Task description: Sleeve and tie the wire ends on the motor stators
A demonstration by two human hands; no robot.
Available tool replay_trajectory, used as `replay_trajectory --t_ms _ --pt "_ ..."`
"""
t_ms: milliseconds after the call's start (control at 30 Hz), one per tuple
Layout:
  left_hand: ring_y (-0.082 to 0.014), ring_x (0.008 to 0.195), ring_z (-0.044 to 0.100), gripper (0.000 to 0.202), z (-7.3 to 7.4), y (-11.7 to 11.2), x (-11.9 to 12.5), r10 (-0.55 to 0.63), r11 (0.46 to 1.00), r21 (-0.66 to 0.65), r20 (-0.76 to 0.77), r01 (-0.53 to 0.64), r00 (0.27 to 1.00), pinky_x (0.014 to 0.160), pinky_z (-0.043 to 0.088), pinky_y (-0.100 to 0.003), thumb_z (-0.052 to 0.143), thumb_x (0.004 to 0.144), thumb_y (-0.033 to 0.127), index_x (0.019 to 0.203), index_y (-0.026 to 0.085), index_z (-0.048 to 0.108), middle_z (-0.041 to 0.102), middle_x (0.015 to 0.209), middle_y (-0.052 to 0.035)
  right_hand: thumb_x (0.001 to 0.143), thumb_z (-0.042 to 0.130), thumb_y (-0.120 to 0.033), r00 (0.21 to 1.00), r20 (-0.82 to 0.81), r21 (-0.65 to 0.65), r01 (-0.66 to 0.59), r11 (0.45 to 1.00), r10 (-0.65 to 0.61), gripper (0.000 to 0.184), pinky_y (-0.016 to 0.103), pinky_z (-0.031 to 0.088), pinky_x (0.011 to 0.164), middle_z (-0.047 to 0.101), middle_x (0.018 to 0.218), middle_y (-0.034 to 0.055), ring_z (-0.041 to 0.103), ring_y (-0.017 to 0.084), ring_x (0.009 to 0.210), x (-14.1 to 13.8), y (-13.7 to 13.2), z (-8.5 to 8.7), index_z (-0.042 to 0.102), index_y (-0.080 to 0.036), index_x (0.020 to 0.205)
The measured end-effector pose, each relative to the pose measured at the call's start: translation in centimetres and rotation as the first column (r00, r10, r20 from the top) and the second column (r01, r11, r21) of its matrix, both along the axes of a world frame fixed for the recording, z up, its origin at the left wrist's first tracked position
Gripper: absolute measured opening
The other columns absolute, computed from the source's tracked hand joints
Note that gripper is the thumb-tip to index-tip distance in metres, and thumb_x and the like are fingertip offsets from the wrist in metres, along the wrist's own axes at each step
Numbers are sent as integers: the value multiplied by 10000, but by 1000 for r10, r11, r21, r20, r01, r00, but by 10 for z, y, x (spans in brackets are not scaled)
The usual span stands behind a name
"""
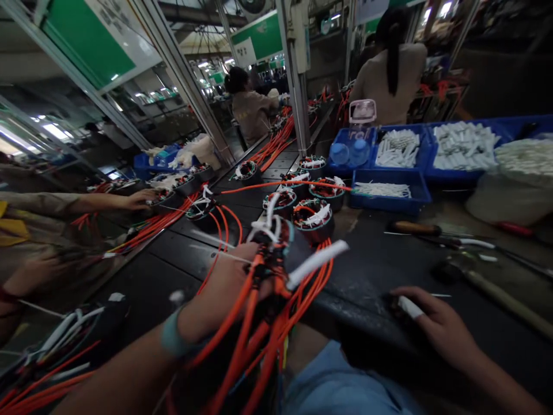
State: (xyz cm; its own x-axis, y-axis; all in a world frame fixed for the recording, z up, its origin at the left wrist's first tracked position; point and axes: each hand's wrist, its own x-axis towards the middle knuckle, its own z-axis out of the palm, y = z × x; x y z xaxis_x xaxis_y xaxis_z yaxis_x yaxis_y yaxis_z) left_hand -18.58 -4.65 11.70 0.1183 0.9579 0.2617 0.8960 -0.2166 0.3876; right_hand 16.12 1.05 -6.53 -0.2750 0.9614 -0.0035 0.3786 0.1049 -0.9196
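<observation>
Steady the dark ring-shaped wire coil [281, 245] your left hand [231, 274] grips; whether your right hand [438, 323] pinches anything, I cannot tell.

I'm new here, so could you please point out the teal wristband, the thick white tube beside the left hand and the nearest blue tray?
Teal wristband [171, 335]: head view, band's middle.
Thick white tube [318, 264]: head view, midway along its length.
Nearest blue tray [389, 204]: head view, front wall.

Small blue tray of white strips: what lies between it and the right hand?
In the head view, a wooden-handled tool lies nearer the tray, then a stretch of dark worktop up to the right hand.
</observation>
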Motion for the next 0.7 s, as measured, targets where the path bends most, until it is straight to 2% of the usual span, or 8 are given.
replay_trajectory --t_ms 100,167,233,300,400,500,600,700 --pt "-105 551 522 168 1 25 54 -298 953 -10 154 303 942 516 389 -189 574 736 291 630 161 573 604 625 5 681 528 -288 1000 -27 64 4 998 -2 278 309 544 733 721 874 50 677 224 805 2 -10 -4 697 -225 893" --pt "-120 597 567 206 -13 44 91 -399 909 -57 173 413 901 557 420 -201 601 762 347 687 155 588 641 686 -18 692 569 -331 996 -71 37 -57 998 59 281 353 519 831 718 944 71 665 248 894 2 -25 -9 708 -223 912" --pt "-173 670 614 247 -35 64 126 -468 877 -123 4 465 884 601 451 -246 629 756 400 786 155 615 670 746 -50 710 605 -380 958 -228 -131 -205 970 172 348 394 463 934 691 1052 96 628 264 1012 0 -46 -16 695 -219 1004" --pt "-223 696 634 254 -61 82 158 -543 839 -185 -222 512 810 619 468 -299 612 775 403 816 152 617 677 738 -73 715 634 -433 876 -421 -293 -379 878 237 465 421 408 994 649 1142 116 577 268 1112 -6 -65 -22 644 -215 1126" --pt "-241 746 641 195 -92 100 192 -606 792 -198 -372 578 703 709 481 -357 519 853 305 838 136 617 683 747 -88 735 586 -569 792 -564 -355 -488 797 234 584 444 368 1021 612 1191 121 532 260 1176 -22 -79 -27 578 -237 1215" --pt "-253 1008 593 283 -102 96 194 -510 848 -33 -319 528 799 914 434 -410 449 900 266 1121 126 559 672 1024 -118 753 486 -670 656 -754 -386 -500 776 47 597 469 357 1023 615 1176 121 532 267 1171 -37 -78 -22 595 -256 1169" --pt "-309 1313 349 583 -103 62 160 -323 935 101 -149 340 935 1064 297 -518 573 825 303 1358 182 367 414 1417 -142 724 617 -568 450 -876 -426 -559 711 -172 489 461 325 1047 640 1120 115 541 268 1150 -40 -73 -7 630 -227 1075" --pt "-215 1139 540 415 -110 8 114 -261 955 -110 135 276 956 961 442 -374 500 869 271 1281 235 457 578 1241 -90 691 720 -431 407 -879 -460 -581 671 -250 406 399 335 1038 655 1058 91 567 231 1103 -36 -72 10 624 -203 1013"
